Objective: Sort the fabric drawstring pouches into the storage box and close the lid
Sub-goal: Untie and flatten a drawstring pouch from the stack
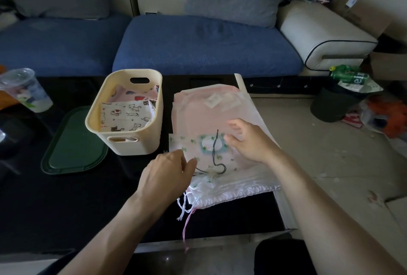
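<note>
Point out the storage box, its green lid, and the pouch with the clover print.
storage box (134, 146): head view, on its near outer wall.
green lid (74, 142): head view, on its flat top.
clover-print pouch (189, 142): head view, on bare fabric left of its label.

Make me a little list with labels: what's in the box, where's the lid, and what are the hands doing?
box: cream storage box, open, on the black table
in the box: folded cat-print pouch on top of others
lid: green lid lies flat left of the box
pile: pink and white pouches right of the box
left hand: at the clover-print pouch, on its left edge
right hand: fingers relaxed on the same pouch
</note>
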`<control>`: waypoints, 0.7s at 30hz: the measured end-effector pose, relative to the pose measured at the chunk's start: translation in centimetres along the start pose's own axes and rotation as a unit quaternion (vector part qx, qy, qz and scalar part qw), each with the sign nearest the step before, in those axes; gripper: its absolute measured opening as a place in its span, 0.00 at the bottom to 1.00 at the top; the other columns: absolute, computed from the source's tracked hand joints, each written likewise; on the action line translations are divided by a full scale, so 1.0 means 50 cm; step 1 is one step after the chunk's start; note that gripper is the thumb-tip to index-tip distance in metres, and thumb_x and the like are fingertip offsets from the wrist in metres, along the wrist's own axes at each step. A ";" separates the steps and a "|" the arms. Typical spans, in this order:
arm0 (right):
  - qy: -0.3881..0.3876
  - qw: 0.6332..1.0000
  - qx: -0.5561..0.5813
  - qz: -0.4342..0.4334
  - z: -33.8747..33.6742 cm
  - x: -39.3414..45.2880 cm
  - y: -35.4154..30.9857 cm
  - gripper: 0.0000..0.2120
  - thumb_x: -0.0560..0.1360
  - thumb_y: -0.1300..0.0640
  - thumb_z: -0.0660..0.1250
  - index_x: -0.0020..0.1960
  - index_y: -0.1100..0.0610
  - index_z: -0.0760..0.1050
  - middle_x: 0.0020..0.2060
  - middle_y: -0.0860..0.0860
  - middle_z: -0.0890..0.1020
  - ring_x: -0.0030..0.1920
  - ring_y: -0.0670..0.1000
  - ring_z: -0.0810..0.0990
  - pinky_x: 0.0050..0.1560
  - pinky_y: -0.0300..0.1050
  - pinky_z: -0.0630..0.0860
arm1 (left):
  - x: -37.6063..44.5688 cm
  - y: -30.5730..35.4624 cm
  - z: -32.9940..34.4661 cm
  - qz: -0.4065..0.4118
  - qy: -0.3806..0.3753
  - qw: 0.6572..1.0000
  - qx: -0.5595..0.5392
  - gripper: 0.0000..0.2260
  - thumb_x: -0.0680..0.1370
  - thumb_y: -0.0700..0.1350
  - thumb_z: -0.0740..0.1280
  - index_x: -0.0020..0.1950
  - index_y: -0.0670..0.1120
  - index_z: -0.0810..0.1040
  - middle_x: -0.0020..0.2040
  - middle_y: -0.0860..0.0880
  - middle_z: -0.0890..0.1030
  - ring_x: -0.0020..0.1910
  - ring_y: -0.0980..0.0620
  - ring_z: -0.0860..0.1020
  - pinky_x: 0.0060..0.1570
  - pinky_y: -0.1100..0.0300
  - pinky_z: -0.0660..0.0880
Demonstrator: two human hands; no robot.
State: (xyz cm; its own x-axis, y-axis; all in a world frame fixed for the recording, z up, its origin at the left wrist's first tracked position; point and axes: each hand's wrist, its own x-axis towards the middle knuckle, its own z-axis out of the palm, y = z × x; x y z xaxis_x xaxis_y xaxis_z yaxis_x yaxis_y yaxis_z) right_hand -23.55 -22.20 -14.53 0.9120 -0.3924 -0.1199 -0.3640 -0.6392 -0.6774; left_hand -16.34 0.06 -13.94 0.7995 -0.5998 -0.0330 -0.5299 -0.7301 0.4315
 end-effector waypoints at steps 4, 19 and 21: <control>0.023 0.999 -0.020 -0.027 -0.001 -0.017 -0.016 0.15 0.81 0.52 0.66 0.41 0.60 0.78 0.37 0.52 0.83 0.36 0.48 0.78 0.39 0.41 0.72 | 0.002 0.007 0.007 -0.001 -0.043 0.999 0.006 0.26 0.82 0.56 0.59 0.28 0.42 0.66 0.26 0.47 0.70 0.28 0.45 0.70 0.32 0.54 0.70; -0.161 0.980 -0.107 0.045 0.004 -0.093 -0.048 0.22 0.68 0.33 0.73 0.44 0.52 0.85 0.35 0.41 0.81 0.41 0.40 0.79 0.36 0.34 0.70 | 0.006 0.012 0.004 0.006 -0.152 0.982 -0.113 0.14 0.76 0.56 0.71 0.37 0.48 0.82 0.34 0.53 0.81 0.31 0.60 0.76 0.30 0.72 0.69; -0.175 0.980 -0.081 0.042 0.009 -0.090 -0.045 0.18 0.68 0.35 0.75 0.41 0.50 0.85 0.36 0.41 0.82 0.44 0.41 0.81 0.42 0.37 0.75 | 0.008 0.009 -0.005 0.006 -0.135 0.984 -0.117 0.09 0.75 0.55 0.72 0.42 0.51 0.83 0.39 0.56 0.82 0.38 0.62 0.79 0.34 0.73 0.72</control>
State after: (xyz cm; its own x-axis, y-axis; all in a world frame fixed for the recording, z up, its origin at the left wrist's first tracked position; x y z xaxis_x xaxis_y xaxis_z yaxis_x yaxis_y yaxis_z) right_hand -26.76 -18.71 -12.80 0.8760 -0.2154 -0.4315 -0.4403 -0.7221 -0.5336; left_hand -16.20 -0.41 -13.54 0.6724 -0.6959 -0.2523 -0.4334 -0.6464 0.6279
